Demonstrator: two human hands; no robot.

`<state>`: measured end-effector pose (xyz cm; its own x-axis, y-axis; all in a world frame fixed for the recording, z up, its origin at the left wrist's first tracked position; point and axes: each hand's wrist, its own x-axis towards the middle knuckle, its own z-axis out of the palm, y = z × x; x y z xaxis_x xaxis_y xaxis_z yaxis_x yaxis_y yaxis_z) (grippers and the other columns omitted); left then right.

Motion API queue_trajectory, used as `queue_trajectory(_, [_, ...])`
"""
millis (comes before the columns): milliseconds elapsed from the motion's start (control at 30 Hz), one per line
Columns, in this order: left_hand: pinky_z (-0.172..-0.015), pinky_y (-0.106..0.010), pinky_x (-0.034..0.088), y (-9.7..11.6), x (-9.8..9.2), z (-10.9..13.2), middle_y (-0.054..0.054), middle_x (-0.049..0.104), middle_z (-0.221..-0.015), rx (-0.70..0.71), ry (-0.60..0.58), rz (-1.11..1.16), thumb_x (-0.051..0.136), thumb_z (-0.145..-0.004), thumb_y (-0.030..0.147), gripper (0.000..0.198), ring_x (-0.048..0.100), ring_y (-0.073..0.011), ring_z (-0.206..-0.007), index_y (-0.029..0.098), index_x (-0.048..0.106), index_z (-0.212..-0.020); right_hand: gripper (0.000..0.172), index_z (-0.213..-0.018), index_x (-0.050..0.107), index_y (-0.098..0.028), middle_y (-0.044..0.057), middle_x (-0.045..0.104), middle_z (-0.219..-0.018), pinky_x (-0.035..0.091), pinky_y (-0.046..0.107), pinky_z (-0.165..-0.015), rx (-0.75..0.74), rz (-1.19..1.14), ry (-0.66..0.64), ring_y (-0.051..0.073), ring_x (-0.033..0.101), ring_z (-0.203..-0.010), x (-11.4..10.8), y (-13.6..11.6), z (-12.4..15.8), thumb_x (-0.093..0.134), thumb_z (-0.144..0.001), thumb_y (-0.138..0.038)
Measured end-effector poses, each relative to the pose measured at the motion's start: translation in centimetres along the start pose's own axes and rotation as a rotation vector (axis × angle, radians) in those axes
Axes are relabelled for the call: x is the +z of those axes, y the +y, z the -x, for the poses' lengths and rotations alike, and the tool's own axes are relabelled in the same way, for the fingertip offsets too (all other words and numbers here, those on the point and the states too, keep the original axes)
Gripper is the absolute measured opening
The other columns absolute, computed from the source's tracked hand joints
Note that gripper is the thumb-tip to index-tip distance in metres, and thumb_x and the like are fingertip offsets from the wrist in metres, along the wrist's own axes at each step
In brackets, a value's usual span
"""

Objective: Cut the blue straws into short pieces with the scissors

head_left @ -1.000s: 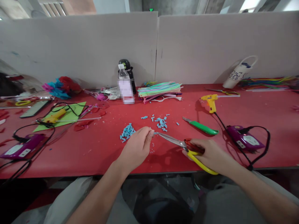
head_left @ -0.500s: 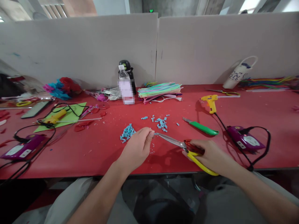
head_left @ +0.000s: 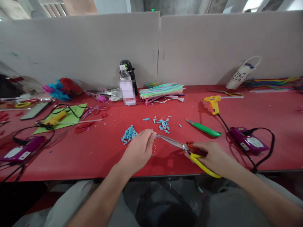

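My left hand (head_left: 139,149) is pinched shut above the red table (head_left: 99,157); whatever sits between its fingertips is too small to make out. The blade tips of the scissors (head_left: 180,145) meet those fingertips. My right hand (head_left: 213,156) grips the scissors' red and yellow handles. Just beyond my left hand lie a small heap of cut blue pieces (head_left: 128,133) and a looser scatter of blue pieces (head_left: 163,123).
A green utility knife (head_left: 204,128), a yellow glue gun (head_left: 213,103) with its purple adapter (head_left: 247,142) and cord lie on the right. A stack of pastel straws (head_left: 162,90), a water bottle (head_left: 126,85), green paper (head_left: 63,118) and another purple adapter (head_left: 21,151) lie behind and left.
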<state>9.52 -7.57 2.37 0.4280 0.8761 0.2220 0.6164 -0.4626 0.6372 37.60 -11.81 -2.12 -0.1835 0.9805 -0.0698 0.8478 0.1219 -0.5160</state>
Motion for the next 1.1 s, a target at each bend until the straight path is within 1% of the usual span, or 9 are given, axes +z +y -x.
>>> queue_trajectory(100, [-0.062,-0.028,0.03,-0.05,0.01,0.03,0.002,0.043,-0.07,0.004,0.001,0.008,0.032,-0.106,0.031,0.031,0.041,-0.0135,-0.063,0.02,0.036,-0.077,0.031,-0.062,0.044,-0.02,-0.003,0.044,-0.058,0.025,0.025,-0.051,0.011,-0.007,0.004,0.012,0.036,-0.057,0.03,-0.05,-0.03,0.061,-0.08,-0.038])
queue_trajectory(300, [-0.062,-0.028,0.031,-0.2,0.0,0.04,0.003,0.044,-0.069,-0.002,0.008,0.029,0.033,-0.106,0.033,0.032,0.041,-0.0132,-0.063,0.02,0.039,-0.078,0.038,-0.066,0.044,-0.021,-0.004,0.04,-0.06,0.026,0.024,-0.049,-0.002,-0.063,0.077,0.012,0.032,-0.058,-0.17,-0.6,0.13,0.061,-0.084,-0.049])
queue_trajectory(633, [-0.064,-0.026,0.035,-0.48,0.0,0.05,0.001,0.052,-0.074,0.009,0.025,0.025,0.035,-0.105,0.03,0.028,0.048,-0.0132,-0.067,0.019,0.047,-0.083,0.037,-0.066,0.043,-0.021,-0.004,0.038,-0.061,0.025,0.024,-0.05,-0.007,-0.086,0.033,0.012,0.032,-0.059,-0.16,-0.34,0.2,0.06,-0.086,-0.047])
queue_trajectory(933, [-0.064,-0.025,0.036,-0.84,-0.38,-0.01,0.001,0.055,-0.076,0.107,0.032,-0.044,0.041,-0.103,0.021,0.019,0.049,-0.0125,-0.068,0.019,0.052,-0.088,0.045,-0.063,0.035,-0.021,-0.005,0.029,-0.062,0.022,0.025,-0.05,0.037,-0.105,0.033,0.011,0.027,-0.06,-0.24,-0.61,0.18,0.059,-0.085,-0.052])
queue_trajectory(1033, [-0.065,-0.025,0.036,-0.91,-0.44,0.04,0.001,0.057,-0.077,0.122,0.04,-0.054,0.043,-0.102,0.019,0.018,0.05,-0.0123,-0.069,0.019,0.053,-0.088,0.045,-0.064,0.034,-0.021,-0.005,0.028,-0.062,0.022,0.025,-0.051,0.036,-0.109,0.021,0.011,0.027,-0.06,-0.15,-0.61,0.15,0.059,-0.086,-0.053])
queue_trajectory(1100, [-0.066,-0.025,0.037,-0.91,-0.42,0.05,0.001,0.058,-0.078,0.126,0.044,-0.052,0.044,-0.102,0.019,0.017,0.051,-0.0123,-0.069,0.019,0.054,-0.088,0.043,-0.064,0.035,-0.021,-0.005,0.03,-0.062,0.022,0.025,-0.051,0.026,-0.091,0.005,0.011,0.028,-0.06,-0.09,-0.56,0.16,0.059,-0.086,-0.05])
